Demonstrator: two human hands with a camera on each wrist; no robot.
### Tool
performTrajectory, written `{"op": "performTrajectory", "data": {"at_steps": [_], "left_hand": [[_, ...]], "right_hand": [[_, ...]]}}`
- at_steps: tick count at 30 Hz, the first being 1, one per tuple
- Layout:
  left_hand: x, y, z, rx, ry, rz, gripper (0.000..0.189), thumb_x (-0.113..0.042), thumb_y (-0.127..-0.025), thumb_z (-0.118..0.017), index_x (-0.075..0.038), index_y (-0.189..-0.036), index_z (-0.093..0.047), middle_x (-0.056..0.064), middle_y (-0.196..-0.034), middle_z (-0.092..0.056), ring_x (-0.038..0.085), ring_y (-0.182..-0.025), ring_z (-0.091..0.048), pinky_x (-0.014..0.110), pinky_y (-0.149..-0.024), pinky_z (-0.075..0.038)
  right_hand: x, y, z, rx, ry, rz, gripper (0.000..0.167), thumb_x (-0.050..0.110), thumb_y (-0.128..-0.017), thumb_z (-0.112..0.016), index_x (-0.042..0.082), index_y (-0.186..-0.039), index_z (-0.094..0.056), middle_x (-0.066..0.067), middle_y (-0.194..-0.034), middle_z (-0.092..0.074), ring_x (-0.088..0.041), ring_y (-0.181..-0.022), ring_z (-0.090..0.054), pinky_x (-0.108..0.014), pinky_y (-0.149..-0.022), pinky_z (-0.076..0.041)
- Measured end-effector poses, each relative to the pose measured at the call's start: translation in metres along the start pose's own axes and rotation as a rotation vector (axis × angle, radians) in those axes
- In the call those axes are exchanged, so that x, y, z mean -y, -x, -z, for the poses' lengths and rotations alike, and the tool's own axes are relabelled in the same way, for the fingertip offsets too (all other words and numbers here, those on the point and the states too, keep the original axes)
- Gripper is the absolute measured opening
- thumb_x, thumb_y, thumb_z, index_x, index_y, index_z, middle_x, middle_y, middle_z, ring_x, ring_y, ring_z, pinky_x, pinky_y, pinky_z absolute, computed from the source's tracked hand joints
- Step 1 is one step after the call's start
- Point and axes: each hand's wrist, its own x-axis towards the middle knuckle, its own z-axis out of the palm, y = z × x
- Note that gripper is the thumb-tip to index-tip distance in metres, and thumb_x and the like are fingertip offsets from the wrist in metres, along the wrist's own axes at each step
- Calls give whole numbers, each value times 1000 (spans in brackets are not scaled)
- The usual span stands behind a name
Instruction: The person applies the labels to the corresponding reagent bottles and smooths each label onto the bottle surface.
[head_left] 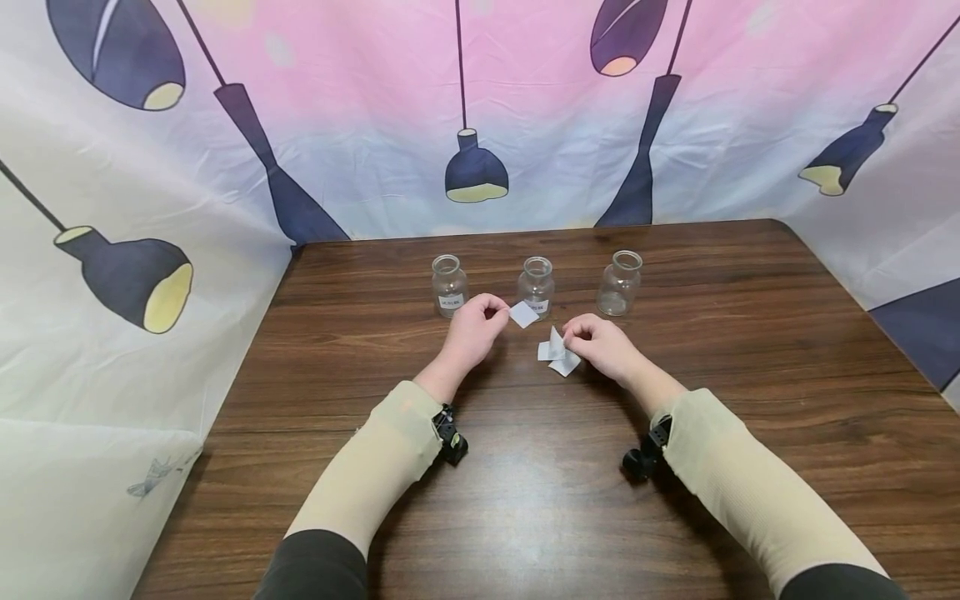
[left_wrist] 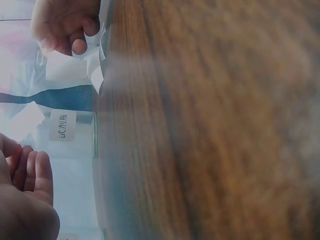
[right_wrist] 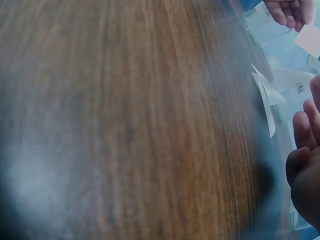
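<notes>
My left hand [head_left: 470, 331] pinches a small white square label [head_left: 523, 314] by its left corner, in front of the middle glass jar [head_left: 537, 279]. My right hand [head_left: 604, 346] grips the upper edge of a bent slip of white paper [head_left: 557, 343] between thumb and fingers. Other white slips [head_left: 565, 364] lie under it on the table. A printed label [left_wrist: 62, 125] with Chinese characters shows on the middle jar in the left wrist view. The left glass jar [head_left: 447, 279] bears a similar label low on its front.
A third glass jar [head_left: 620, 283] without a visible label stands at the right end of the row. All the jars lack lids. The brown wooden table [head_left: 510, 517] runs back to a patterned cloth [head_left: 397, 167].
</notes>
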Motion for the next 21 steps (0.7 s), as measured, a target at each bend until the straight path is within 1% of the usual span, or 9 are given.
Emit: {"op": "performTrajectory", "data": {"at_steps": [4, 8, 11, 16, 21], "left_hand": [[-1, 0, 0, 1, -10, 0, 10, -16, -87, -60, -7, -88, -65, 4, -85, -61, 17, -81, -53, 29, -74, -43], [-1, 0, 0, 8, -14, 0, 10, -15, -87, -59, -7, -88, -65, 4, -85, -61, 17, -81, -53, 29, -74, -43], [-1, 0, 0, 11, -17, 0, 10, -16, -88, -59, -7, -88, -65, 4, -85, -61, 17, -81, -53, 30, -75, -44], [-2, 0, 0, 15, -23, 1, 11, -16, -88, -59, -7, -89, -65, 4, -86, -62, 18, -82, -54, 30, -76, -44], [-4, 0, 1, 30, -35, 0, 13, -18, -88, -58, -7, -90, -65, 4, -88, -62, 18, -84, -55, 32, -78, -44]], "right_hand": [[0, 2, 1, 38, 20, 48, 8, 9, -85, -62, 7, -77, -64, -13, -110, -59, -28, -107, -53, -39, -91, -37], [0, 4, 0, 50, 27, 74, 8, 10, -83, -63, 7, -76, -65, -13, -109, -58, -29, -106, -52, -40, -92, -37], [-1, 5, 0, 35, 27, 74, 6, 10, -82, -64, 6, -78, -65, -13, -107, -58, -28, -104, -52, -39, -90, -37], [-4, 6, 1, -10, 32, 74, 4, 8, -80, -66, 5, -82, -65, -11, -101, -57, -23, -94, -51, -35, -82, -39], [-10, 8, 1, -12, 104, 105, 6, 10, -80, -67, 5, -83, -65, -9, -96, -54, -19, -84, -48, -32, -73, -39]]}}
